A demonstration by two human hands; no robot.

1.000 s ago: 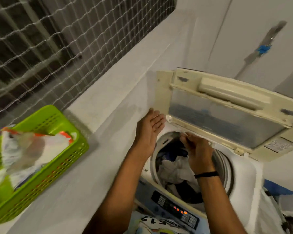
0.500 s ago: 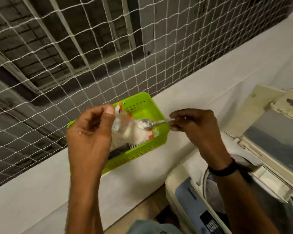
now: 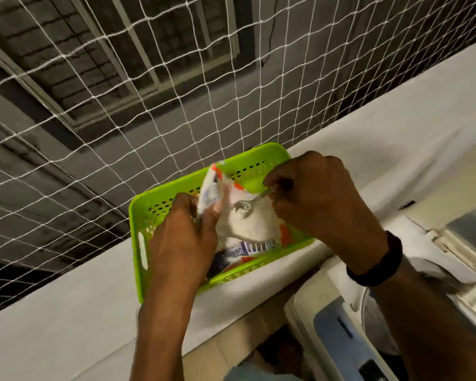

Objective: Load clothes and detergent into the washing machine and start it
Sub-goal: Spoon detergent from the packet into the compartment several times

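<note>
The detergent pouch is being held inside the green basket, which is being carried by the white ledge under the net. It is probably being worked there so that any spilled powder is being caught by the basket rather than the floor. Its torn upper flap is being pinched and drawn toward 10 o'clock by the left hand, thumb and fingers being curled closed on the plastic, so that the mouth is being spread wide for the spoon. The spoon's handle is being pinched near its end by the right hand, that grip being closed round the thin metal and nothing else. From that grip the spoon is being pointed toward 8 o'clock, its bowl being set against the white powder at the pouch's middle; whether any powder is being lifted cannot be told. The pouch is thus being kept between the hands, at 3 o'clock of the left grip and 8 o'clock of the right. The washer is being left at 5 o'clock of the basket, just beside the ledge, so only a short carry is judged to be needed for the dose.
</note>
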